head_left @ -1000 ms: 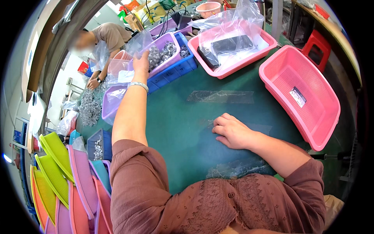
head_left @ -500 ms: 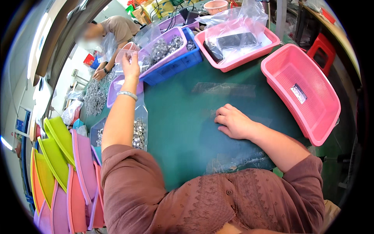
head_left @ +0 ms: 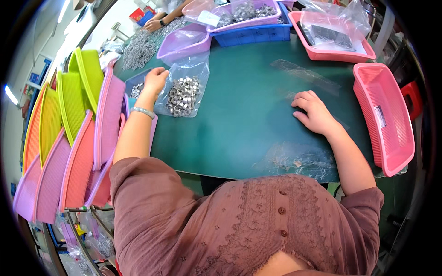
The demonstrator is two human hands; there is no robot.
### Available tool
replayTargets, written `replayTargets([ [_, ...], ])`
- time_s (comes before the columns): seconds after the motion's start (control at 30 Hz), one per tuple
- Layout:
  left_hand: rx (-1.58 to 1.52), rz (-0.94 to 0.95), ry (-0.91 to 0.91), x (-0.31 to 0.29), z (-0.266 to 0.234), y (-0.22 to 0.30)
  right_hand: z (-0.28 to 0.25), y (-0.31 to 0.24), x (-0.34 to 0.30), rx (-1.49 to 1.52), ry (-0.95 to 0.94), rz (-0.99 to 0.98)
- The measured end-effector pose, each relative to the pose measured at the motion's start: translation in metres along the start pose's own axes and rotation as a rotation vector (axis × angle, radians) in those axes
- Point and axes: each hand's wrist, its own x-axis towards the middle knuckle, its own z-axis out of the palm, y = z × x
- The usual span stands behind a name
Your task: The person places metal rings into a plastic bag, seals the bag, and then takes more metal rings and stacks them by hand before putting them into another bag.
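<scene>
My left hand (head_left: 155,82) is at the left of the table, fingers bent together; whatever they hold, if anything, is hidden. Below it is a grey-blue tray (head_left: 130,82) with small metal parts in it. Right beside the hand lies a clear plastic bag (head_left: 195,69), with a pile of shiny metal rings (head_left: 183,95) in its lower part. My right hand (head_left: 315,112) rests palm down on the green table (head_left: 230,133), holding nothing, its fingers loosely bent and the thumb apart.
Stacked coloured baskets (head_left: 78,142) stand at my left. A purple basket (head_left: 184,42), a blue crate (head_left: 253,34) and a pink basket (head_left: 338,54) with a bagged black item line the back. Another pink basket (head_left: 384,119) is at the right. A co-worker's hand (head_left: 153,25) is by a chain pile (head_left: 139,48).
My left hand has come back from the baskets at the rear to beside the bag of rings. My right hand stays resting on the table. The view has shifted.
</scene>
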Motion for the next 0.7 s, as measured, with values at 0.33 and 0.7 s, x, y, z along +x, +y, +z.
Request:
replayTargets([
  [0.33, 0.146, 0.039, -0.125, -0.046, 0.015, -0.039, 0.005, 0.001, -0.001, 0.007, 0.054, -0.011],
  [0.7, 0.038, 0.073, -0.111, -0.042, 0.036, -0.092, 0.004, -0.018, 0.018, -0.228, -0.113, 0.075],
])
